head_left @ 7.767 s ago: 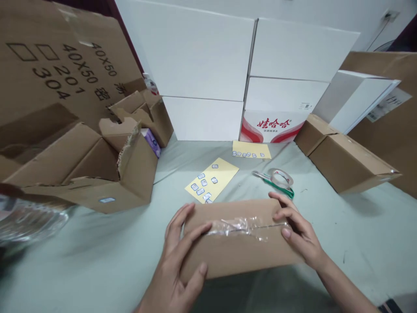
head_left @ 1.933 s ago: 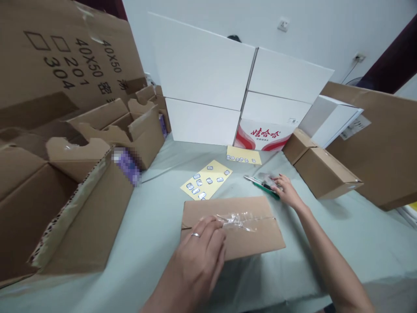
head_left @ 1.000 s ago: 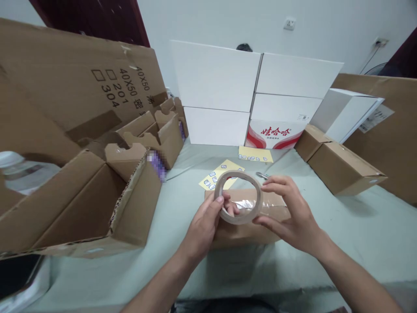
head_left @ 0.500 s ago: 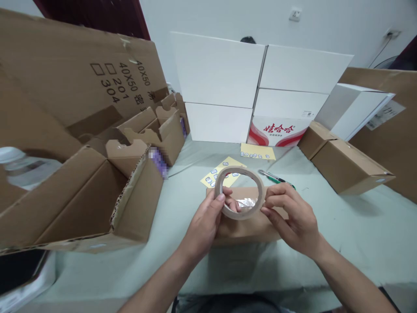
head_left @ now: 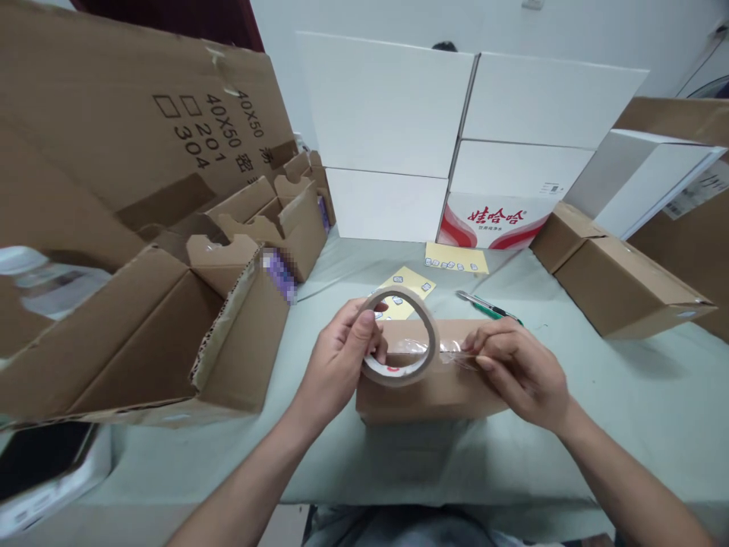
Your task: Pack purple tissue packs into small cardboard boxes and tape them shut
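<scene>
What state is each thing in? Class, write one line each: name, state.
packing tape roll: upright, gripped by left hand
right hand: fingers on clear tape
small carton: closed, taped
open carton: flaps up
green cutter: lying down

The purple package (head_left: 278,275) is pixelated; the plastic bottle (head_left: 51,292) runs off the left edge.

Left hand (head_left: 339,353) curled; right hand (head_left: 521,372) outstretched

Left hand (head_left: 336,365) and right hand (head_left: 521,372) bare; pale grey garment (head_left: 399,528) at lap, along bottom of view.
</scene>
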`<state>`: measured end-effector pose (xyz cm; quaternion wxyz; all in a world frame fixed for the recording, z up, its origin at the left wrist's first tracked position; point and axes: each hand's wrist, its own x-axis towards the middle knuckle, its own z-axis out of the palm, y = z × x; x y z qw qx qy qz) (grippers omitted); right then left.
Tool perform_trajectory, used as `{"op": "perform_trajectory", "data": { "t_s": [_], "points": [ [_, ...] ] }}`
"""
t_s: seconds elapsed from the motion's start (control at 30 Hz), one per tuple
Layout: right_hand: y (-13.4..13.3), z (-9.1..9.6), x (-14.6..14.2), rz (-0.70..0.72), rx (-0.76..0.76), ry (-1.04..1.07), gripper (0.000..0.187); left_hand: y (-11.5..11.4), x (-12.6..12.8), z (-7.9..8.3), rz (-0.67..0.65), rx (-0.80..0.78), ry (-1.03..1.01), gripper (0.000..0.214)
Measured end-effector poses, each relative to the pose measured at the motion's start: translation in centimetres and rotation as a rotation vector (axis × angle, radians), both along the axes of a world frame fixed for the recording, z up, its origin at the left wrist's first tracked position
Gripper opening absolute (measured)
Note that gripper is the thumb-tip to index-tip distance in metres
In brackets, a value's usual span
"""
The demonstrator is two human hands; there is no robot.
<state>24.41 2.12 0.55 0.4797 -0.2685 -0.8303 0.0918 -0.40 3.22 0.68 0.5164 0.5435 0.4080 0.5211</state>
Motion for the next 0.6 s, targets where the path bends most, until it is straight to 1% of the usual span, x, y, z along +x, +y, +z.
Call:
{"op": "perform_trajectory", "data": {
  "t_s": [0.07, 0.13, 0.2, 0.3, 0.37, 0.43, 0.47, 0.53, 0.6],
  "points": [
    [0.6, 0.1, 0.3, 0.031, -0.029, -0.063, 0.017, 0.4, 0.0, 0.0, 0.044, 0.039, 0.122, 0.045],
    [1.2, 0.1, 0.6, 0.067, -0.05, -0.149, 0.018, 0.7, 0.1, 0.3, 0.045, 0.02, 0.149, 0.046],
    [1.5, 0.1, 1.0, 0.115, -0.065, -0.246, 0.02, 1.0, 0.0, 1.0, -0.014, -0.083, 0.023, 0.046],
    [1.7, -0.3, 1.5, 0.152, -0.057, -0.315, 0.019, 1.6, -0.2, 2.4, -0.18, -0.294, -0.3, 0.04],
    [1.7, -0.5, 1.7, 0.131, -0.038, -0.322, 0.018, 2.0, -0.1, 2.8, -0.259, -0.331, -0.443, 0.038],
    [1.6, -0.6, 1.7, 0.101, -0.017, -0.334, 0.018, 2.2, 0.3, 2.5, -0.251, -0.25, -0.448, 0.042],
    [1.6, -0.6, 1.6, 0.086, -0.004, -0.345, 0.018, 2.2, 0.5, 2.2, -0.214, -0.177, -0.387, 0.045],
    [1.4, -0.5, 1.6, 0.057, 0.041, -0.371, 0.018, 2.1, 0.8, 1.4, -0.107, -0.007, -0.169, 0.05],
    [1.3, -0.4, 1.6, 0.036, 0.106, -0.394, 0.018, 1.8, 0.9, 0.9, 0.002, 0.158, 0.079, 0.051]
  ]
}}
